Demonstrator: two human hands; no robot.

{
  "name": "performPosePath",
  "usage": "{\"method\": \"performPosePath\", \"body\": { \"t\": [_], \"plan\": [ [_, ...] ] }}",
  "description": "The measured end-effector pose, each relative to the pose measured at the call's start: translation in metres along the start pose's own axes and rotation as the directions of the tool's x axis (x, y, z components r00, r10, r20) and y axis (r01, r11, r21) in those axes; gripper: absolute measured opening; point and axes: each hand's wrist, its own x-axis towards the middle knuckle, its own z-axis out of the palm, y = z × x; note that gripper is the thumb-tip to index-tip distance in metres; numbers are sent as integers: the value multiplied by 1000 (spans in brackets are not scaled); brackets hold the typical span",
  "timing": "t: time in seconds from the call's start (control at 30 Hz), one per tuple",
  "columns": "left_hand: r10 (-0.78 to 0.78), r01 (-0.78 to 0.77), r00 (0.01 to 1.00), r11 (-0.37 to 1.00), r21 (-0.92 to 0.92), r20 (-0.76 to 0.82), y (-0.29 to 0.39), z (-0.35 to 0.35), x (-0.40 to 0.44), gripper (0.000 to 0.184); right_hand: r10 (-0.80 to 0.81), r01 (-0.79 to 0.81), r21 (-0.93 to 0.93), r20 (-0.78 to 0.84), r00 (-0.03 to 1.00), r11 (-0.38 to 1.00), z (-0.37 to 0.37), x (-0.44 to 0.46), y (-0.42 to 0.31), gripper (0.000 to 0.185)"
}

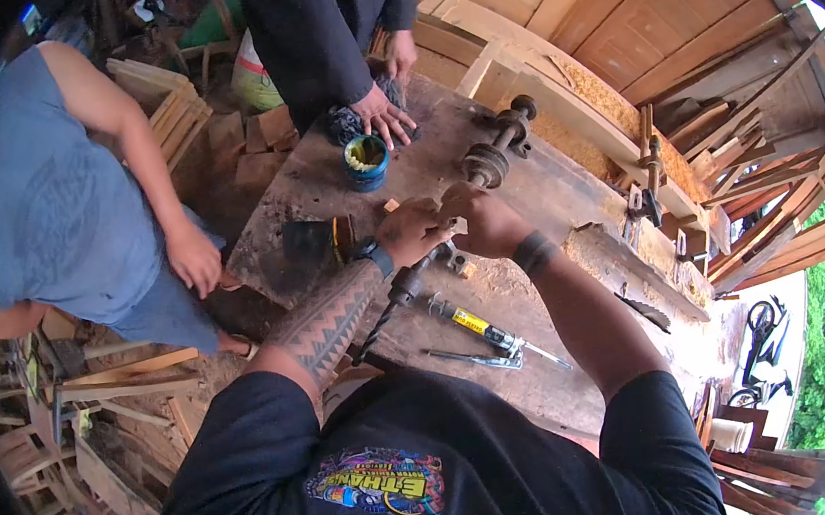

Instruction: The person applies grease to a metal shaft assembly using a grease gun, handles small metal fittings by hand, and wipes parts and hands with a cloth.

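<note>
My left hand (410, 232) and my right hand (485, 222) meet above the wooden table, both with fingers closed. A small pale piece (456, 225) shows between them; what each hand grips is mostly hidden. Under my hands lies a dark metal shaft (403, 284), with a spiral drill bit (371, 335) pointing toward me. Just beyond my right hand is a round metal part (485, 164) on a shaft. A yellow-labelled tube (473, 323) and a metal tool (473, 357) rest nearer my body.
A co-worker's hand (383, 115) rests beside a blue tin (366, 162) across the table (575, 276). Another person (75, 202) stands at the left. A black container (315, 240) sits near my left wrist. Long planks with wood shavings (577, 145) run along the right.
</note>
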Motion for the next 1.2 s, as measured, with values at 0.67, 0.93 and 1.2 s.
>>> {"method": "performPosePath", "body": {
  "t": [0.67,0.93,1.2],
  "plan": [
    [55,-59,994,997,-47,-89,11,-15,15,21,649,-563,605,97,754,564,-16,-34,-4,18],
    [54,-58,996,997,-52,-74,78,-68,21,21,748,-181,953,-65,661,243,-14,-114,-42,18],
    [-79,74,997,957,-280,-7,131,-80,8,21,734,-254,915,-63,676,312,-9,-152,-90,21]
  ]
}}
